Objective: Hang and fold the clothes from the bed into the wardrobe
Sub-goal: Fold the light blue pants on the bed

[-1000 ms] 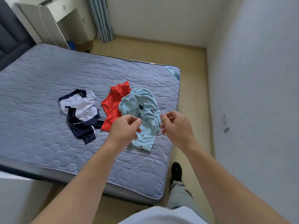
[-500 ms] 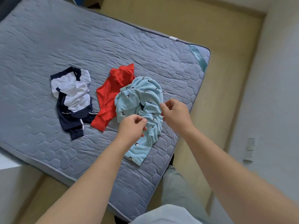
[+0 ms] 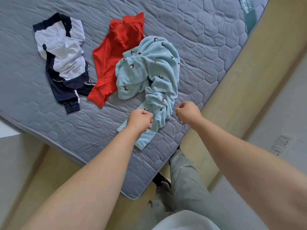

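**Grip.** The left hand (image 3: 139, 121) is curled into a loose fist, knuckles up, over the lower strip of the light blue garment (image 3: 149, 72). The fingertips are hidden beneath the hand, so it cannot be told whether they pinch the cloth. The right hand (image 3: 188, 113) is also clenched, just beside the garment's right edge. No fabric shows inside it.

**Task item.** The light blue garment lies crumpled on the mattress (image 3: 207, 39), near its lower right edge. Its material is a soft, fleecy pile printed with small dark bird-like marks. The upper part forms a rounded heap. A narrow, wrinkled strip runs down from it between the two hands and ends flat near the mattress edge.

**Adjacent items.** A red garment (image 3: 116, 52) of smooth, thin cloth lies to the left, and the blue heap overlaps its right side. Further left and apart from it lies a navy and white garment (image 3: 64, 60), bunched, with a white stripe along one dark panel.

**Surroundings.** The mattress cover is grey-blue, quilted in a hexagon pattern, with a rounded corner. A teal label (image 3: 249, 15) sits on its far corner. A pale grey trouser leg (image 3: 187, 180) and a dark shoe (image 3: 163, 180) stand on the tan floor (image 3: 249, 80).
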### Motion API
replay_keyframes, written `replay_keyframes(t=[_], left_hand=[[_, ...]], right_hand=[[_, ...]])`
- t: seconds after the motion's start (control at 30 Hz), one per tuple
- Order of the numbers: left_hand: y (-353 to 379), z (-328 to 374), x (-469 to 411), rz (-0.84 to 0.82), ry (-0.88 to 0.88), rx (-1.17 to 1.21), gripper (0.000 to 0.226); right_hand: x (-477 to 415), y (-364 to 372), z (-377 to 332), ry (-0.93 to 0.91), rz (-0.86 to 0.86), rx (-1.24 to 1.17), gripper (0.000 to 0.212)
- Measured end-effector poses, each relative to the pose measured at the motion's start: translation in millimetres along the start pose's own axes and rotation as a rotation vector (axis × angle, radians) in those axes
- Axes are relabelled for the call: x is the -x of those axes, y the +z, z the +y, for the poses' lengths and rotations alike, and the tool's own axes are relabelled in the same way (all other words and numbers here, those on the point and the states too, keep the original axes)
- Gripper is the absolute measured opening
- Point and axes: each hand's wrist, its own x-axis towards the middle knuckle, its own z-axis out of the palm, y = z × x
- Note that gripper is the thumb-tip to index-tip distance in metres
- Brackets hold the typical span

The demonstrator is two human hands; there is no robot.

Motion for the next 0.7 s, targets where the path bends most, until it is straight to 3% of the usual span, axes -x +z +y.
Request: replay_keyframes(t=[0.17, 0.37, 0.53, 0.63, 0.7], left_hand=[[21.4, -23.1, -47.8, -0.031, -0.023, 0.014, 0.013], [42.3, -61.0, -113.3, -0.04, -0.091, 0.023, 0.013], [56.3, -80.4, -162.1, -0.069, -0.19, 0.079, 0.015], [56.5, -80.4, -176.8, -0.067, -0.232, 0.138, 0.018], [52.0, -75.1, -177.3, -0.07, -0.239, 0.205, 0.016]], right_hand=[[-73.2, 44.0, 18.5, 0.068, -0.061, 0.053, 0.018], [-154.1, 99.9, 24.5, 0.135, -0.112, -0.052, 0.042], [-195.6, 122.6, 33.9, 0.229, -0.03, -0.139, 0.041], [-203.4, 120.9, 33.9, 0.314, 0.079, -0.372, 0.032], [-193.2, 111.7, 29.0, 0.354, 0.098, -0.424, 0.038]])
